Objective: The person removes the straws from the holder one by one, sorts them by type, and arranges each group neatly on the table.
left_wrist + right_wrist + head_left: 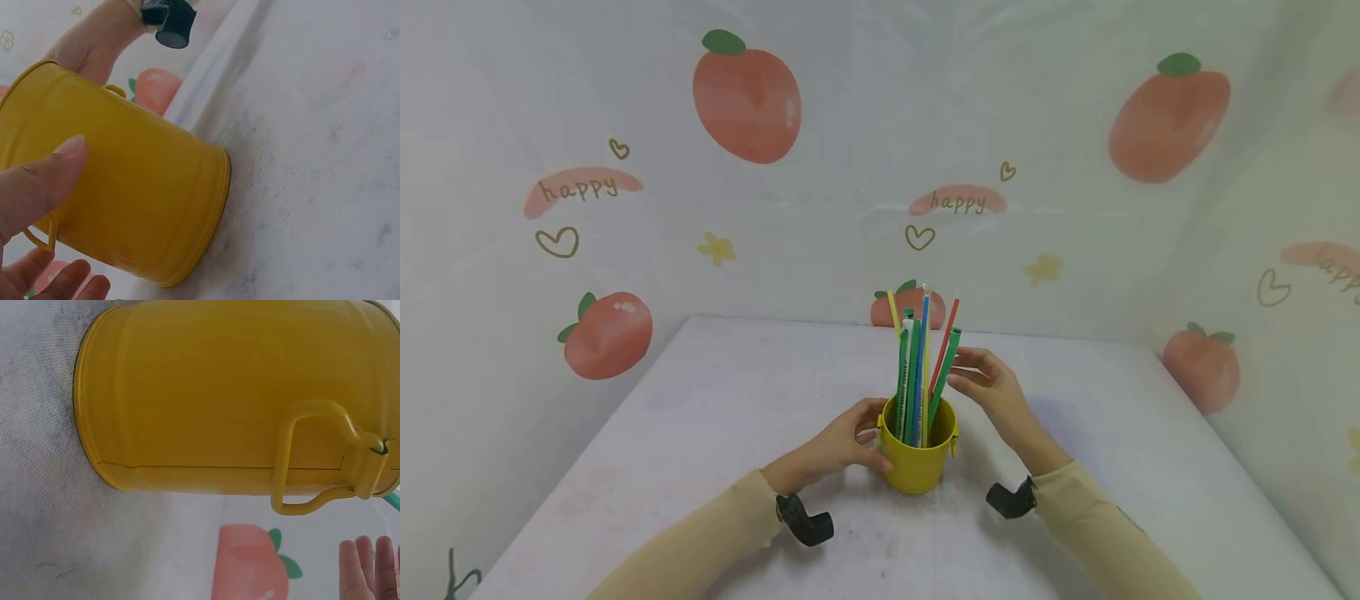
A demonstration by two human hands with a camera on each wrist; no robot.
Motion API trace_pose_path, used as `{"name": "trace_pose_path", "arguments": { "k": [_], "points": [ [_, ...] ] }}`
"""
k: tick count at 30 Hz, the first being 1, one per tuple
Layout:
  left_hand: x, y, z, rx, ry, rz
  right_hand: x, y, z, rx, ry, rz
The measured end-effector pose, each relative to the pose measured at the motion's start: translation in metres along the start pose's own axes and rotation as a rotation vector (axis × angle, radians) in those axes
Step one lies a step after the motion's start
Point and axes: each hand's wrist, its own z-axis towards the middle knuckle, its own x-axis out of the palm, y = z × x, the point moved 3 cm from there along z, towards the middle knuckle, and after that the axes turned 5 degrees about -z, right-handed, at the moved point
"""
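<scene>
A small yellow bucket (913, 471) stands upright on the table, holding several green pens (903, 383), a blue pencil (922, 333), and thin red (945, 342) and yellow (893, 310) sticks. My left hand (842, 442) holds the bucket at its left side. The left wrist view shows the thumb (53, 178) lying on the yellow wall and curved fingers beside the handle (47, 232). To the right of the sticks, my right hand (988, 385) is raised above the rim, its fingertips right by the rightmost green pen (947, 362). Its fairly straight fingers (369, 565) show in the right wrist view.
A white cloth covers the table (760, 367). Behind it and at the sides hangs a pale backdrop (865, 108) printed with red fruit, hearts and flowers. Each wrist carries a black camera, one on the left (805, 521) and one on the right (1011, 500).
</scene>
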Motion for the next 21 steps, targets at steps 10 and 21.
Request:
{"name": "trace_pose_path", "arguments": {
  "k": [10,21],
  "points": [
    [0.0008,-0.0001,0.0008,0.0,-0.004,-0.007,0.0026,0.0011,0.0012,0.002,0.001,0.017],
    [0.0042,-0.0009,0.001,-0.026,-0.039,0.006,0.0061,0.0016,0.0027,0.02,0.001,0.049]
  ]
}}
